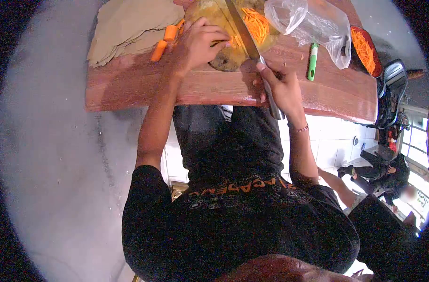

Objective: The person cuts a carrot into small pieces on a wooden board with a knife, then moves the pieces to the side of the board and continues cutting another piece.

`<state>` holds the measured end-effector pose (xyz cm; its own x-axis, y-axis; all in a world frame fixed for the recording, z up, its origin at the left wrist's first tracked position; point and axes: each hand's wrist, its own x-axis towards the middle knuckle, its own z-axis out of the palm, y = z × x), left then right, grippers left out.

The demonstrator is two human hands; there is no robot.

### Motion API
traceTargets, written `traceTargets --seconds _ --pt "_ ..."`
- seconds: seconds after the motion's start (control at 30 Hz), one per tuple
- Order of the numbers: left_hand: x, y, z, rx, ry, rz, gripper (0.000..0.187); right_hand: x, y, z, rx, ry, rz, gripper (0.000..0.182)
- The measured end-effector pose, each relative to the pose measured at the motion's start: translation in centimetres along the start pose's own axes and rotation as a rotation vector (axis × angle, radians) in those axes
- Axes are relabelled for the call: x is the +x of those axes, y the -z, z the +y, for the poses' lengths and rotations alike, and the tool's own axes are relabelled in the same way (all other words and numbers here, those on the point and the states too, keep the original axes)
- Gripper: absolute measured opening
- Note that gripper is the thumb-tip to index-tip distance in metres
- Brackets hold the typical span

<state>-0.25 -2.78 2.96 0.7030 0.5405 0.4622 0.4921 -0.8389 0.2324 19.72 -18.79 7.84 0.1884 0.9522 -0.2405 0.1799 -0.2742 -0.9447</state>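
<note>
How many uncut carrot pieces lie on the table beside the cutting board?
2: one carrot piece near the brown paper, another carrot piece just above it, by the left hand. More may be hidden under the hand.

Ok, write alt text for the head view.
A person's right hand holds a knife over a round wooden board of shredded carrot, the left hand pressing down beside it. Carrot pieces, a green peeler and a plastic bag lie nearby.

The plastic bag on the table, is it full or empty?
Nearly empty, it seems: the plastic bag lies crumpled and see-through on the table, with nothing clearly visible inside it.
</note>
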Motion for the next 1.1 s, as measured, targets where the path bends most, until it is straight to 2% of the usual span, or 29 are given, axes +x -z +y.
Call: traceTargets --seconds 0.03,0.3,0.63,0.87,0.97,1.03,1.1 --pt "0.0 -0.2 0.0 -0.003 0.002 -0.003 0.019 0.1 0.1 0.1 0.009 -0.042 -0.056 0.029" --pt "-0.4 -1.7 0.5 -0.022 -0.024 0.204 0.016 0.1 0.0 -1.1 -0.041 -0.064 -0.049 0.028" --pt "-0.8 -0.9 2.0 -0.016 -0.084 0.124 0.014 0.4 -0.2 -0.7 -0.200 -0.013 0.007 0.029" --pt "-0.8 -0.8 2.2 -0.015 -0.094 0.143 0.014 0.1 -0.2 -2.0 -0.192 -0.075 -0.017 0.029" --pt "-0.7 -0.6 2.5 0.007 -0.092 0.153 0.014 0.5 -0.2 -1.1 -0.288 0.014 0.027 0.030" --pt "-0.6 -0.6 2.6 0.021 -0.085 0.157 0.014 1.0 -0.2 -0.5 -0.396 0.152 0.072 0.032" --pt "-0.6 -0.5 2.7 0.028 -0.093 0.163 0.014 1.5 -0.6 -0.7 -0.413 0.171 0.082 0.033"
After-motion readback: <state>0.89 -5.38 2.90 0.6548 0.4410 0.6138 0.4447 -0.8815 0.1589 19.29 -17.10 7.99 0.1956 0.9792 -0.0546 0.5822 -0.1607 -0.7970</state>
